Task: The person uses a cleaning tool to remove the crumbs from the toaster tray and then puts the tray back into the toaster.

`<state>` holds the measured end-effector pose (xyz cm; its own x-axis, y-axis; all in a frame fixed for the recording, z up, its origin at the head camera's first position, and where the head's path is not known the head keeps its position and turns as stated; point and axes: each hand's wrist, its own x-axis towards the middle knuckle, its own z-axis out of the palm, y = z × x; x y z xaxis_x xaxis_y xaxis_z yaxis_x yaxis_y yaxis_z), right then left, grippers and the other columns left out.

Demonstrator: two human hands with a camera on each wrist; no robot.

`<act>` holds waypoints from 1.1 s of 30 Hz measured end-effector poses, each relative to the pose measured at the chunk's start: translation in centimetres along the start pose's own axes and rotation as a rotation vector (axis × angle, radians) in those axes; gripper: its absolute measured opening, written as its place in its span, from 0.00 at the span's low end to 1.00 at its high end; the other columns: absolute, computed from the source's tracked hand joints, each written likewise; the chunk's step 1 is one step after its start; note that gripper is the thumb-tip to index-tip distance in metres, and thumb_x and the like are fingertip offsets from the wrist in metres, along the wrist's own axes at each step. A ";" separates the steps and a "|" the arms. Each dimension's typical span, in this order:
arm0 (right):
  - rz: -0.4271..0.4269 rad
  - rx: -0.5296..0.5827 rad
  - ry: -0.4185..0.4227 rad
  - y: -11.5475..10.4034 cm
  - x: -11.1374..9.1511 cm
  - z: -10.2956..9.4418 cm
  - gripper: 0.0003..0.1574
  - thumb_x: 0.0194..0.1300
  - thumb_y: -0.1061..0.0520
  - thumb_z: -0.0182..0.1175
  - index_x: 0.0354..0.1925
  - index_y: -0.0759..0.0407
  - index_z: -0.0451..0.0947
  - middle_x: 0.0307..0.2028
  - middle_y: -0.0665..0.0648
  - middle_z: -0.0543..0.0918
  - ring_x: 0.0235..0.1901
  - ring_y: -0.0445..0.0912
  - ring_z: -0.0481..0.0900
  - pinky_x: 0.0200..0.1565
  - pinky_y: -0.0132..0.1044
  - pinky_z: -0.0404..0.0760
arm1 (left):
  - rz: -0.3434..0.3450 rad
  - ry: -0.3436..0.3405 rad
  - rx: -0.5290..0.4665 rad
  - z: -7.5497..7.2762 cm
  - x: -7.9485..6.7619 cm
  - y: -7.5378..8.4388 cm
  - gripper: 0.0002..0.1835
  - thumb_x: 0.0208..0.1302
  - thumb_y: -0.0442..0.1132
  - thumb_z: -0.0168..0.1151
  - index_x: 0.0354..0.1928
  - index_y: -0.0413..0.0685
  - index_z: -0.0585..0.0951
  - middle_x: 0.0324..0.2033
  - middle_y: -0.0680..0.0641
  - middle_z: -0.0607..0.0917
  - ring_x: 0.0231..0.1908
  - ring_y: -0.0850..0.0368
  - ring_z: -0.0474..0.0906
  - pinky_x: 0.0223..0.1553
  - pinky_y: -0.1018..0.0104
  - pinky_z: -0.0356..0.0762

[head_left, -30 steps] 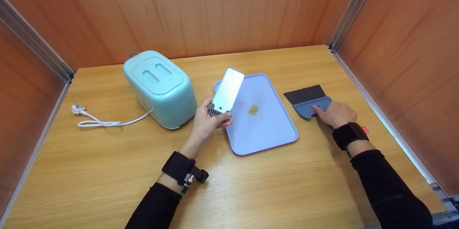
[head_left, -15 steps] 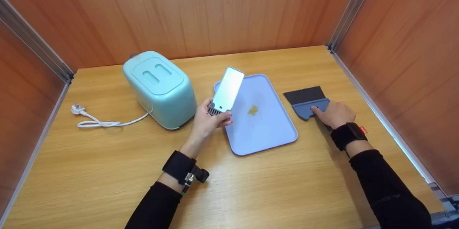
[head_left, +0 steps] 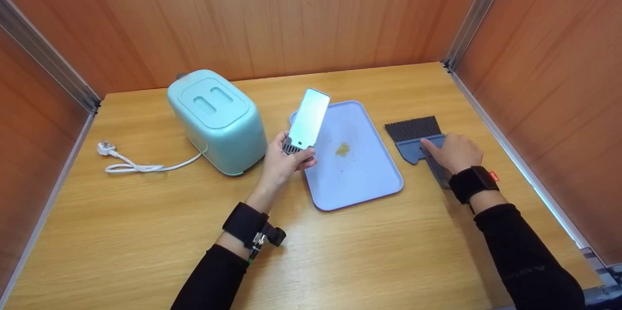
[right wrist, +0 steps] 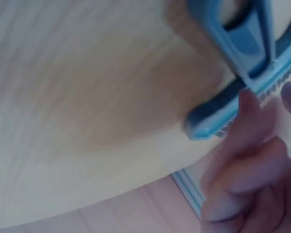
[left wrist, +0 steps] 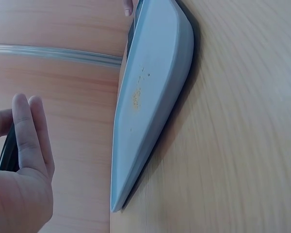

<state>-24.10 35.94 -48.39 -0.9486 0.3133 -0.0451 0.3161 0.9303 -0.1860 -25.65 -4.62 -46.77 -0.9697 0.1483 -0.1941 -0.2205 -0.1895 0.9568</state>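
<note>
In the head view my left hand (head_left: 283, 162) holds a flat crumb tray (head_left: 309, 118) by its dark slotted end, thumb on top. Its shiny plate slants up over the left edge of a lilac tray (head_left: 359, 183). A small heap of yellowish crumbs (head_left: 342, 149) lies on that tray. To the right, my right hand (head_left: 457, 153) grips a blue brush (head_left: 413, 148) at its head, with dark bristles facing away. Part of its handle shows below the hand. In the right wrist view the fingers touch the brush head (right wrist: 233, 104), somewhat blurred.
A light-blue toaster (head_left: 223, 125) stands at the back left, its white cord (head_left: 160, 168) and plug (head_left: 104, 147) on the wooden table (head_left: 146, 232). Wood panels (head_left: 306, 13) wall the table at the back and both sides.
The brush has turned slightly in my right hand, and its handle now shows below the hand. My left hand and the crumb tray have risen very slightly.
</note>
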 end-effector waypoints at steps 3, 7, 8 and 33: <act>-0.031 0.068 0.039 -1.0 -0.2 -0.5 0.44 0.74 0.24 0.57 0.23 0.61 0.74 0.18 0.54 0.67 0.20 0.50 0.71 0.24 0.39 0.62 | 0.027 0.007 -0.036 0.3 0.0 -0.1 0.29 0.62 0.18 0.71 0.62 0.37 0.71 0.53 0.35 0.79 0.36 0.48 0.90 0.38 0.63 0.92; -0.070 0.185 0.016 -3.0 -0.5 -1.2 0.48 0.73 0.19 0.51 0.39 0.63 0.80 0.27 0.58 0.77 0.29 0.55 0.78 0.31 0.41 0.68 | 0.049 0.024 -0.078 0.8 -0.2 -0.1 0.29 0.62 0.18 0.70 0.62 0.36 0.70 0.52 0.35 0.78 0.34 0.51 0.89 0.37 0.64 0.91; -0.075 0.220 -0.001 -3.6 -0.6 -1.4 0.49 0.73 0.18 0.50 0.42 0.63 0.80 0.28 0.59 0.79 0.31 0.55 0.79 0.32 0.41 0.69 | 0.050 0.027 -0.084 0.9 -0.2 -0.1 0.29 0.63 0.18 0.69 0.63 0.36 0.70 0.53 0.35 0.77 0.34 0.51 0.88 0.37 0.64 0.92; -0.261 0.828 -0.384 -18.8 -5.2 -0.6 0.38 0.80 0.29 0.52 0.54 0.60 0.86 0.40 0.55 0.90 0.36 0.44 0.88 0.41 0.40 0.87 | 0.202 0.085 -0.124 6.6 -0.9 -2.5 0.22 0.66 0.26 0.72 0.56 0.39 0.71 0.45 0.39 0.86 0.38 0.54 0.91 0.42 0.62 0.92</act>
<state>-25.09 16.90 -44.08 -0.9748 -0.1066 -0.1957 0.1209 0.4850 -0.8661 -23.57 2.12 -47.55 -0.9996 0.0138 -0.0237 -0.0269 -0.3255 0.9452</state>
